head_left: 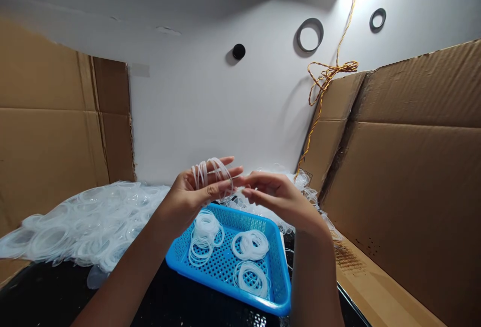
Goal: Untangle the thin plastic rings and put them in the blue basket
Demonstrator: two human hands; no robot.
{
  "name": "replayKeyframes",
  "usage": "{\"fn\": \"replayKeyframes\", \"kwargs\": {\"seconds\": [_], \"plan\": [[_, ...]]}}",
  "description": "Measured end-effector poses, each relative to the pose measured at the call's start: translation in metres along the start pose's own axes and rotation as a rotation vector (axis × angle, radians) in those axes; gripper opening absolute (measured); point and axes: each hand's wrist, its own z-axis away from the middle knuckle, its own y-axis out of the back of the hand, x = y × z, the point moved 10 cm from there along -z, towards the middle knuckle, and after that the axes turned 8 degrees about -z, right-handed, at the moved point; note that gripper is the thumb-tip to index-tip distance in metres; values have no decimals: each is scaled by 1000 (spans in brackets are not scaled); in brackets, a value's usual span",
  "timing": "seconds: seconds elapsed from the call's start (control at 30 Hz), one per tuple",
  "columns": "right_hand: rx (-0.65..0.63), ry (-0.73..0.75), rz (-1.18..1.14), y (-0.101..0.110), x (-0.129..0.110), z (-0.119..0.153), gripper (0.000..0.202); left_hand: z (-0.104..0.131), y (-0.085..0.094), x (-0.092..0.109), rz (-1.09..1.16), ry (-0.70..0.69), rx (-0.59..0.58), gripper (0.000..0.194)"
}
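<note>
Several thin white rings (203, 174) are looped around the fingers of my left hand (191, 189), which is raised above the basket. My right hand (276, 194) meets its fingertips, thumb and forefinger pinched on what looks like the edge of a thin white ring; the fingers partly hide it. Below both hands stands a blue plastic basket (227, 288) with a perforated bottom. Inside lie a pile of white rings at the left (206, 236), a bundle at the upper right (250, 244) and another bundle at the lower right (251, 279).
A large heap of translucent rings (101, 216) spreads to the left, and more rings (308, 194) lie behind the basket. Cardboard walls (413, 166) flank both sides. A twisted yellow cord (319, 101) hangs at the right. Black and grey round pieces, including a grey ring (320, 35), are on the white back panel.
</note>
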Motion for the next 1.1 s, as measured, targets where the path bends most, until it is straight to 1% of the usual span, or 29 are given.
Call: {"fn": "replayKeyframes", "kwargs": {"seconds": [0.13,0.2,0.4,0.53,0.63,0.8,0.97,1.1], "plan": [[182,39,-153,19,-2,1,22,1,-6,-1,-27,-2,-62,41],[210,63,-166,20,-3,1,23,2,-8,-2,-18,-10,-87,39],[180,107,-76,13,-10,0,27,4,-15,-4,1,-23,-161,40],[75,99,-103,0,-13,2,27,5,-19,-4,5,-27,-189,44],[14,113,-101,-10,-16,3,23,5,-18,-3,-23,-35,-169,47],[41,119,-54,-15,-22,5,20,5,-18,-3,-60,-32,-160,56],[41,117,-85,-15,-23,5,18,5,-21,-3,-53,-31,-170,54],[29,102,-105,-15,-19,5,15,4,-18,-3,-76,-27,-143,52]]}}
